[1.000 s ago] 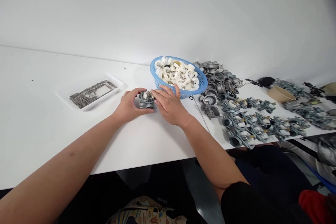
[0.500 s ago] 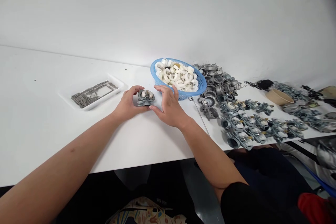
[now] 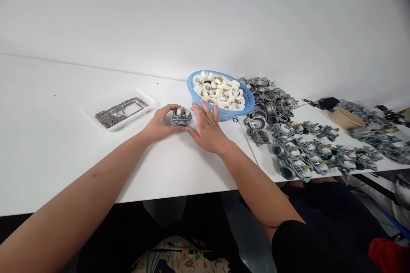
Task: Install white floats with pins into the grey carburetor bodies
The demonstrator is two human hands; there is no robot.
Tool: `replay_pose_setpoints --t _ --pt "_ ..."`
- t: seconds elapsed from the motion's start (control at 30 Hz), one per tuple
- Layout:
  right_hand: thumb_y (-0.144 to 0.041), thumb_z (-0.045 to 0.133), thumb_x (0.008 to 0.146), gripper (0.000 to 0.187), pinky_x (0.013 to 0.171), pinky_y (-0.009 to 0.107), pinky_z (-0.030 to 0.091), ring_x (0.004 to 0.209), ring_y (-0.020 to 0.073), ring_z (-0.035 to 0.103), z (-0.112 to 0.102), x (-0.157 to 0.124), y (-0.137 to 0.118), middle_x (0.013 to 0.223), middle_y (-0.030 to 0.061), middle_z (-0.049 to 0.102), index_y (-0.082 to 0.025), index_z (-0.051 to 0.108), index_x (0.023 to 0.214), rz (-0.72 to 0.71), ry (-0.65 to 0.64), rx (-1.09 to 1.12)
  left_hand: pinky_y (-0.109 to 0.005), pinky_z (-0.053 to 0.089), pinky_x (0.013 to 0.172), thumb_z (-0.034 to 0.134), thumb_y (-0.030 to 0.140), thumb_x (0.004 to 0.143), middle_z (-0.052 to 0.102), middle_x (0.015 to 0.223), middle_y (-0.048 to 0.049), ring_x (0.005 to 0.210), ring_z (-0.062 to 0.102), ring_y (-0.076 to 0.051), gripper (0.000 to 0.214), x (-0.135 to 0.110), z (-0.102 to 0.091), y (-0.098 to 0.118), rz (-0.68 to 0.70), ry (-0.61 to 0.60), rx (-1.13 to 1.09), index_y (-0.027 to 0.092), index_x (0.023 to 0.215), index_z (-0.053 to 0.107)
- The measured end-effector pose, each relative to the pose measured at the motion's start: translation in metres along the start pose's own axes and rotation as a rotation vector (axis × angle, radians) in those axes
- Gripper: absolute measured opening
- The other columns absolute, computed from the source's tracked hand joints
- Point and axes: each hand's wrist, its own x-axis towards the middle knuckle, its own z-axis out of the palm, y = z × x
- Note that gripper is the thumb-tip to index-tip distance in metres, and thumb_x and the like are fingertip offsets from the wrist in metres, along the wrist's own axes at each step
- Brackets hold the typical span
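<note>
My left hand [image 3: 159, 124] is shut on a small grey die-cast carburetor body [image 3: 181, 117], its fingers curled around the far side. My right hand [image 3: 206, 129] stands open just beside it, with the fingers spread upward and the thumb tip near the carburetor's base. Those fingertips are close to a blue plastic basket [image 3: 221, 73] filled with white float-like parts [image 3: 221, 91]. Neither hand is in the basket. My left palm hides part of the carburetor.
A white tray [image 3: 151, 102] of thin metal pins [image 3: 121, 111] lies left of my hands on the white table [image 3: 80, 170]. To the right are a heap of grey carburetor bodies [image 3: 269, 104], rows of assembled carburetors [image 3: 304, 158] and a tan bowl [image 3: 347, 119].
My right hand has drawn back from the carburetor and its fingers have spread. The carburetor stays in my left hand, and the view has shifted slightly.
</note>
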Motion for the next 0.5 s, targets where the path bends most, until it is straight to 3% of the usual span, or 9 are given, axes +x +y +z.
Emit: replay_pose_setpoints --t 0.13,0.37,0.5 --pt "-0.042 0.035 0.104 0.056 0.122 0.061 -0.006 0.154 0.0281 0.006 -0.0030 0.0001 -0.0019 0.156 0.0179 0.033 -0.009 0.027 0.149 0.007 -0.009 0.019 -0.044 0.045 0.104 0.080 0.044 0.070 0.061 0.130 -0.0069 0.118 0.059 -0.027 0.063 -0.0030 -0.0004 0.0034 -0.019 -0.014 -0.076 0.026 0.124 0.053" --pt "-0.042 0.035 0.101 0.072 0.122 0.059 -0.006 0.153 0.0273 0.005 0.0033 -0.0004 0.0001 0.161 0.0197 0.021 -0.006 0.004 0.155 0.001 0.065 0.046 -0.047 0.044 0.104 0.080 0.044 0.070 0.060 0.130 -0.0094 0.118 0.058 -0.027 0.064 -0.0019 0.0007 0.0018 -0.016 -0.019 -0.080 0.025 0.124 0.051" --pt "-0.042 0.041 0.098 0.073 0.123 0.056 0.003 0.153 0.0291 0.007 -0.0054 0.0026 -0.0091 0.160 0.0199 0.023 -0.004 0.013 0.153 -0.047 0.179 0.094 -0.045 0.048 0.098 0.080 0.042 0.069 0.061 0.122 -0.0101 0.110 0.060 -0.025 0.067 0.0005 0.0025 -0.0022 -0.021 -0.017 -0.133 0.022 0.125 0.048"
